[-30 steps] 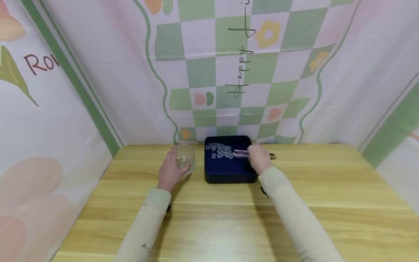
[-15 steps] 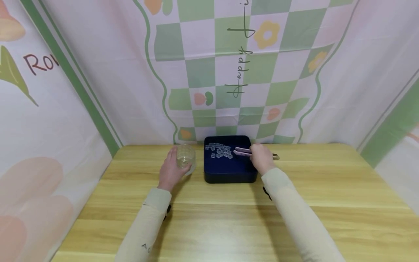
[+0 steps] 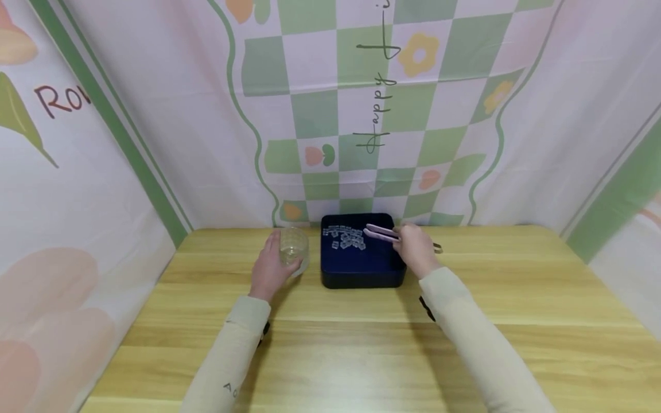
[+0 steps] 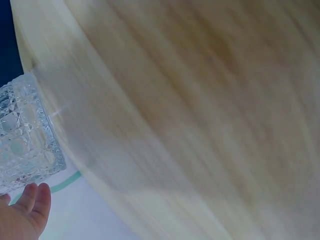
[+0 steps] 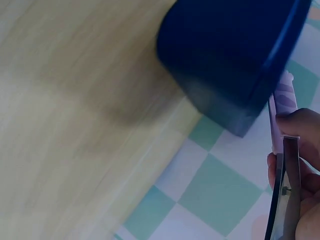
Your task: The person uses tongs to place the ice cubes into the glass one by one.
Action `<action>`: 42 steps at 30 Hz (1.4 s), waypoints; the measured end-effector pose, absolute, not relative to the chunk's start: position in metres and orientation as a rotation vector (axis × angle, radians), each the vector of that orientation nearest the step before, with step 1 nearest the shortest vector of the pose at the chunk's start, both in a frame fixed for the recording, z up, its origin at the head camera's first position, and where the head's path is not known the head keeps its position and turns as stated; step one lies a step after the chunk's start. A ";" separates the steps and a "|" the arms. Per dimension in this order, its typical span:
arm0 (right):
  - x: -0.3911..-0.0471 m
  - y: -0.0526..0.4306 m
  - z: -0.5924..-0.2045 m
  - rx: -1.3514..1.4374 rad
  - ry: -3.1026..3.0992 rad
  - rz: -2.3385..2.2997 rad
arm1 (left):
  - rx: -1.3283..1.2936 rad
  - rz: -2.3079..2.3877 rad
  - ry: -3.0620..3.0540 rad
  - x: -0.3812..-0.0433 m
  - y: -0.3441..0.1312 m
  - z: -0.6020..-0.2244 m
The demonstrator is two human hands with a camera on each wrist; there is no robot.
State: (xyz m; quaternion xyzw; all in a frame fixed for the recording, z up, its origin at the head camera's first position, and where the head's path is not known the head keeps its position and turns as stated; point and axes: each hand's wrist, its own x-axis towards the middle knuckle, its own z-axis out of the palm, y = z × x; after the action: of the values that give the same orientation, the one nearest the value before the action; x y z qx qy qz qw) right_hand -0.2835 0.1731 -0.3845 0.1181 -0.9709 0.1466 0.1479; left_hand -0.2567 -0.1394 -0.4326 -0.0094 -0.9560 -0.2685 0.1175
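**A glass (image 3: 296, 248) in the left hand (image 3: 271, 267), tongs (image 3: 381, 233) in the right hand (image 3: 417, 249), a dark blue box (image 3: 364, 265) between**

Nearest me, two pale sleeves (image 3: 227, 355) reach across the wood-grained tabletop (image 3: 341, 355) toward the box. Left of the box, the left hand's grip is spread to the glass's width, thumb and fingers round its side. The glass is clear, patterned and upright; I can't make out its contents. At the box's right edge, the right hand's grip is closed round the tongs, whose pink ends reach over the box top, slightly apart. Small pale squarish shapes (image 3: 353, 240) show on the box's top, printed or loose I can't tell. Behind the box hangs a green-and-white checked cloth (image 3: 315, 120).
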 end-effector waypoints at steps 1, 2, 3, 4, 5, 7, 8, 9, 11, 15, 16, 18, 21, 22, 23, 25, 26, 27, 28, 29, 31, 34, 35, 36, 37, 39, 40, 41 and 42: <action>-0.283 0.171 -0.382 0.351 -2.788 0.429 | -0.025 -0.787 -2.801 -0.257 -0.139 -0.432; -0.283 0.169 -0.381 0.362 -2.781 0.436 | -0.024 -0.788 -2.804 -0.257 -0.139 -0.432; -0.283 0.166 -0.379 0.375 -2.774 0.442 | -0.023 -0.789 -2.807 -0.257 -0.139 -0.432; -0.282 0.163 -0.378 0.385 -2.765 0.450 | -0.021 -0.789 -2.814 -0.257 -0.139 -0.432; -0.282 0.160 -0.376 0.395 -2.754 0.459 | -0.023 -0.793 -2.816 -0.256 -0.139 -0.431; -0.280 0.154 -0.373 0.420 -2.730 0.473 | -0.027 -0.793 -2.827 -0.256 -0.139 -0.431; -0.279 0.150 -0.372 0.434 -2.720 0.480 | -0.028 -0.791 -2.831 -0.256 -0.138 -0.432; -0.278 0.146 -0.371 0.451 -2.712 0.487 | -0.035 -0.789 -2.831 -0.256 -0.138 -0.432; -0.275 0.138 -0.367 0.481 -2.703 0.491 | -0.048 -0.787 -2.824 -0.256 -0.138 -0.432; -0.271 0.122 -0.362 0.523 -2.711 0.497 | -0.057 -0.780 -2.807 -0.257 -0.137 -0.434; -0.270 0.119 -0.362 0.531 -2.712 0.495 | -0.059 -0.780 -2.803 -0.257 -0.137 -0.434; -0.269 0.112 -0.361 0.547 -2.710 0.500 | -0.062 -0.780 -2.795 -0.258 -0.137 -0.434; -0.267 0.103 -0.361 0.581 -2.695 0.506 | -0.061 -0.787 -2.788 -0.257 -0.137 -0.434; -0.267 0.100 -0.361 0.595 -2.687 0.510 | -0.060 -0.791 -2.787 -0.257 -0.137 -0.433; -0.267 0.097 -0.361 0.608 -2.682 0.516 | -0.060 -0.795 -2.786 -0.257 -0.136 -0.433; -0.266 0.092 -0.361 0.636 -2.671 0.520 | -0.061 -0.795 -2.785 -0.256 -0.136 -0.432; -0.265 0.089 -0.362 0.649 -2.668 0.522 | -0.060 -0.795 -2.787 -0.256 -0.136 -0.432; -0.265 0.087 -0.362 0.665 -2.663 0.519 | -0.062 -0.795 -2.785 -0.257 -0.136 -0.432; -0.264 0.085 -0.362 0.675 -2.660 0.515 | -0.064 -0.792 -2.785 -0.257 -0.136 -0.432; -0.264 0.083 -0.363 0.683 -2.661 0.512 | -0.066 -0.793 -2.784 -0.257 -0.136 -0.432; -0.263 0.079 -0.364 0.699 -2.657 0.508 | -0.069 -0.789 -2.784 -0.257 -0.136 -0.432; -0.261 0.073 -0.364 0.715 -2.652 0.513 | -0.070 -0.784 -2.783 -0.258 -0.136 -0.432; -0.261 0.072 -0.365 0.719 -2.652 0.517 | -0.070 -0.782 -2.785 -0.258 -0.135 -0.433; -0.260 0.071 -0.365 0.726 -2.649 0.515 | -0.070 -0.776 -2.789 -0.258 -0.135 -0.433; -0.260 0.070 -0.366 0.728 -2.652 0.517 | -0.065 -0.777 -2.792 -0.258 -0.135 -0.433; -0.259 0.068 -0.366 0.731 -2.656 0.513 | -0.057 -0.780 -2.801 -0.259 -0.136 -0.433; -0.259 0.067 -0.366 0.730 -2.659 0.509 | -0.055 -0.784 -2.804 -0.259 -0.136 -0.433; -0.259 0.067 -0.367 0.728 -2.662 0.504 | -0.053 -0.788 -2.807 -0.259 -0.136 -0.433; -0.258 0.066 -0.367 0.725 -2.666 0.501 | -0.050 -0.793 -2.808 -0.258 -0.136 -0.433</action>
State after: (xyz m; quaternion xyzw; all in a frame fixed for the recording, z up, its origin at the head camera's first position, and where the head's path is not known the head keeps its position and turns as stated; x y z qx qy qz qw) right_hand -0.2582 0.0664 -0.3666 0.2546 -0.9362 0.1761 0.1663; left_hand -0.2585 -0.1358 -0.4328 -0.0172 -0.9562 -0.2700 0.1115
